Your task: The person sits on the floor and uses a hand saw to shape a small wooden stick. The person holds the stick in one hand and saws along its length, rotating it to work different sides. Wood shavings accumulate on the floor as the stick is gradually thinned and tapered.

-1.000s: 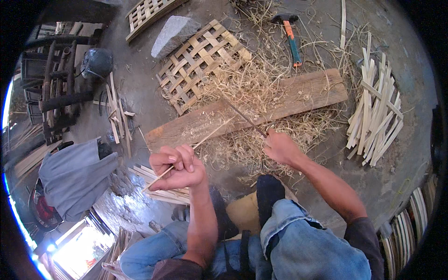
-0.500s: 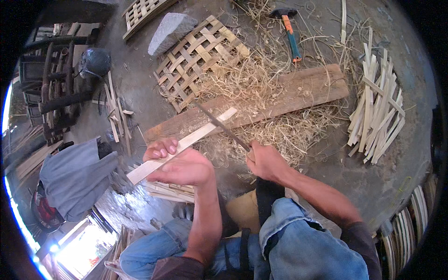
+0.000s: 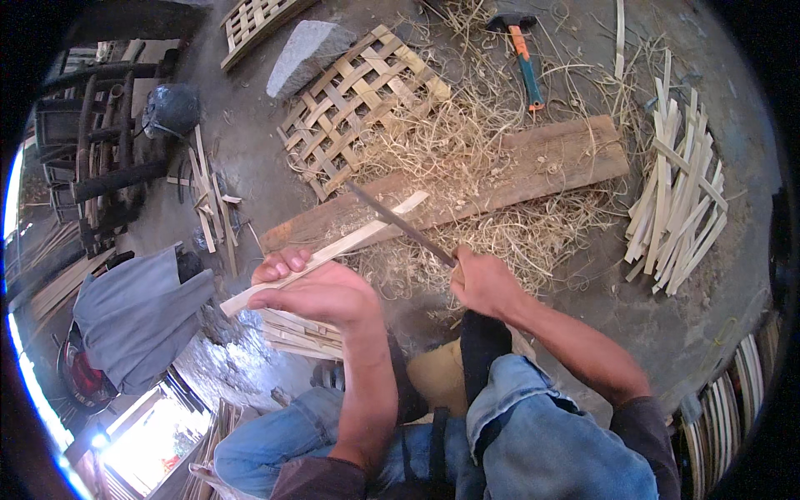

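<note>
My left hand point(image 3: 321, 287) is closed on a pale wooden strip point(image 3: 354, 239), likely split bamboo, gripped near its lower left end between fingers and thumb. The strip slants up to the right, its narrow edge turned partly upward. My right hand point(image 3: 487, 283) is wrapped round the handle of a long dark-bladed knife point(image 3: 402, 223). Its blade points up and to the left and crosses the strip near the far end. Below both tools lies a thick brown plank point(image 3: 567, 155) strewn with curly shavings point(image 3: 500, 250).
A woven lattice panel point(image 3: 354, 100) and a grey stone block point(image 3: 307, 58) lie beyond the plank. A hammer point(image 3: 527, 71) rests at the back. Many loose strips point(image 3: 677, 192) are heaped at the right, others point(image 3: 304, 333) beside my left forearm. A grey cloth point(image 3: 137, 312) hangs at the left.
The strip has rolled in my left hand, from its broad face showing to more of its edge. The knife and right hand have shifted slightly.
</note>
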Available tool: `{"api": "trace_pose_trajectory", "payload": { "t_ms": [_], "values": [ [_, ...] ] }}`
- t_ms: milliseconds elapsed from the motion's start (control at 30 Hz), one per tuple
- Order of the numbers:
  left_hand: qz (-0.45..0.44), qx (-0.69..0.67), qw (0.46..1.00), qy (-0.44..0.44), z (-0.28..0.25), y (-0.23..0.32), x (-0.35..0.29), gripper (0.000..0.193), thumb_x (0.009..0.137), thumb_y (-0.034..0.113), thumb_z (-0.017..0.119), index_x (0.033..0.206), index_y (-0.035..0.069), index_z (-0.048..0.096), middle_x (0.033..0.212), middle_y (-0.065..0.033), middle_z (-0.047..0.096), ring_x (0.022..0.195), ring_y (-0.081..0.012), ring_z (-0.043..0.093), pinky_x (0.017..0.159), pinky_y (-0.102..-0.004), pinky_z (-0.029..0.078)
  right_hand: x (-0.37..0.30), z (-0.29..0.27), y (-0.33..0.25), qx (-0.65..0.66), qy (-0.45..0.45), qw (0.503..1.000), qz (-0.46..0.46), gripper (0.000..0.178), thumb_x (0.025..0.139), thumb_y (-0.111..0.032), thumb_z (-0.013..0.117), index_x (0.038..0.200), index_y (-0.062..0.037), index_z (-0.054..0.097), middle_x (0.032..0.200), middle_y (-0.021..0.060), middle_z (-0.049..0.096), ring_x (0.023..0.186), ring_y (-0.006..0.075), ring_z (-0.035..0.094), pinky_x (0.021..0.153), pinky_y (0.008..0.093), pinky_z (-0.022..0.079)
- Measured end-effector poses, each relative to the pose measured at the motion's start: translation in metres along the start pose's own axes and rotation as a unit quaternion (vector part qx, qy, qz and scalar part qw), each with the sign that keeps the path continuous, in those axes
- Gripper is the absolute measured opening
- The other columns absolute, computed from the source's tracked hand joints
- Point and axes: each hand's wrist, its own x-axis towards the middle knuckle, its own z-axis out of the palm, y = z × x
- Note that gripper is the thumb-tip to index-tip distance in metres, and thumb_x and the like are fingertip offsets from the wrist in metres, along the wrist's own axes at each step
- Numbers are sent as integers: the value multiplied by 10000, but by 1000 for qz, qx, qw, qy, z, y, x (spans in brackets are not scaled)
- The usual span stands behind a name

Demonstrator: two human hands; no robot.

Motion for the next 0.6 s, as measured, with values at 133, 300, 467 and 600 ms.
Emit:
{"api": "trace_pose_trajectory", "payload": {
  "t_ms": [133, 300, 467, 600],
  "values": [
    [-15, 46, 998, 49, -4, 0, 10, 457, 961, 604, 384, 830, 166, 376, 794, 40, 359, 707, -89, 363, 672, -246, 351, 0, 4, -15, -25, -10, 1000, -9, 269, 829, -185, 591, 956, 32, 498, 721, 244, 636, 677, 436, 643, 621, 516, 516],
    [-32, 35, 996, 71, -9, 0, 15, 454, 964, 606, 378, 818, 176, 365, 771, 45, 362, 696, -101, 360, 665, -262, 343, 12, 6, -9, -45, 20, 999, -18, 242, 841, -166, 567, 946, 35, 484, 738, 250, 639, 683, 437, 648, 623, 505, 528],
    [-34, 41, 995, 81, -5, 2, 10, 454, 968, 603, 371, 816, 175, 368, 763, 42, 365, 693, -107, 367, 659, -270, 345, 20, 4, 9, -97, 7, 994, 47, 306, 835, -186, 586, 995, 53, 479, 745, 256, 637, 704, 438, 644, 636, 510, 515],
    [-37, 33, 996, 74, -16, 2, 10, 451, 971, 595, 378, 814, 172, 371, 764, 40, 370, 690, -108, 375, 659, -275, 352, 11, -3, 24, -94, -5, 994, 52, 370, 832, -209, 595, 1054, 61, 473, 756, 251, 636, 720, 442, 637, 657, 509, 507]
  ]
}}
